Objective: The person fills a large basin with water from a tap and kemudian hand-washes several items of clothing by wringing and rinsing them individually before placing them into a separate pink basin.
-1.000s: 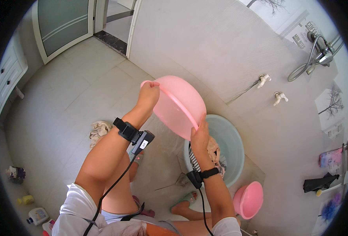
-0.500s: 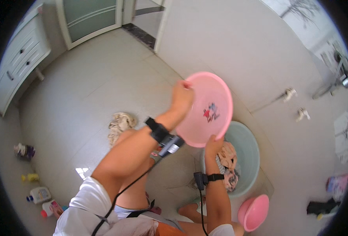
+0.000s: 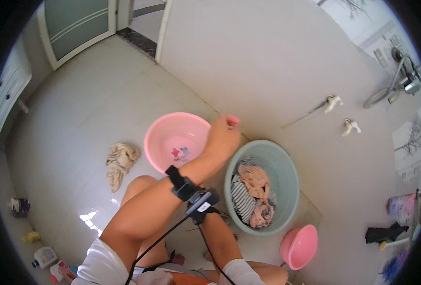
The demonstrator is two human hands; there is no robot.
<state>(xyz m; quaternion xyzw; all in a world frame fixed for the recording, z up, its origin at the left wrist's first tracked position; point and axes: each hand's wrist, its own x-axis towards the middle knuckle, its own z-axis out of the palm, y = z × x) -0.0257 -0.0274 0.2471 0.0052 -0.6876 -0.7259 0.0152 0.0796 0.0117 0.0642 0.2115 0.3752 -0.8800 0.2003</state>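
My left hand (image 3: pixel 224 135) hangs in the air by the right rim of a large pink basin (image 3: pixel 156 137), fingers curled in and nothing visible in them. The basin stands on the floor, with a small printed figure on its bottom. My right forearm (image 3: pixel 220 242) reaches up beneath my left wrist, which hides the right hand. To the right stands a big grey-green tub (image 3: pixel 286 185). In it lie a peach-coloured garment (image 3: pixel 254 179), a striped black-and-white cloth (image 3: pixel 241 199) and a pink patterned piece (image 3: pixel 263 214).
A beige cloth (image 3: pixel 121 164) lies crumpled on the tiles left of the pink basin. A smaller pink basin (image 3: pixel 300 247) sits by the wall at the lower right. Two white taps (image 3: pixel 333 103) stick out of that wall. Several bottles (image 3: pixel 44 256) line the left wall.
The large pink basin has gone from my two hands down to the floor at the left. Both hands have let go of it, and the right has drawn in under my left wrist.
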